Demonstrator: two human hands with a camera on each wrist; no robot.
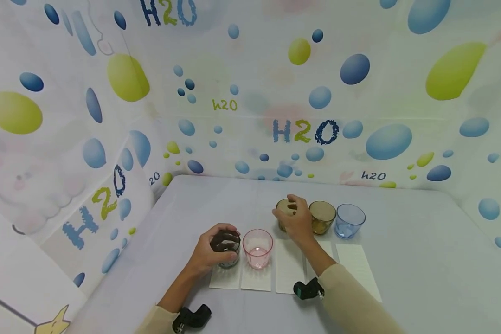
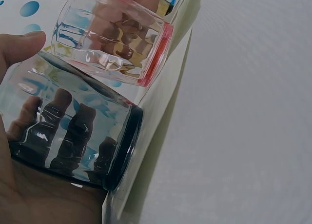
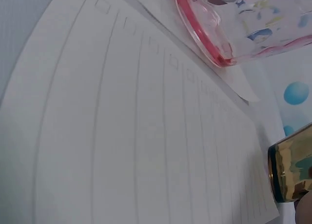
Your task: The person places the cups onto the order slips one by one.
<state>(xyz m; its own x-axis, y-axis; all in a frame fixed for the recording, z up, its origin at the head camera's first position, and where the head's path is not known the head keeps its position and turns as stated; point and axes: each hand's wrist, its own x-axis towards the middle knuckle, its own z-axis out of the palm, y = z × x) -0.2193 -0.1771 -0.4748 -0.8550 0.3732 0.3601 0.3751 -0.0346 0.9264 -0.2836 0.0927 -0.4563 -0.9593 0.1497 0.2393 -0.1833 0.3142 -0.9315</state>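
A dark grey glass stands on a paper strip, gripped by my left hand, thumb at its near side. In the left wrist view, fingers show through the dark grey glass. Just right of it, a pink glass stands upright on the neighbouring strip. My right hand reaches over the left one of two amber glasses, thumb and fingers around it near the rim. At the right edge of the right wrist view, a fingertip meets that amber glass.
The second amber glass and a blue glass stand in a row to the right, behind the paper strips. Several lined paper strips lie side by side on the white table. A patterned sheet hangs behind.
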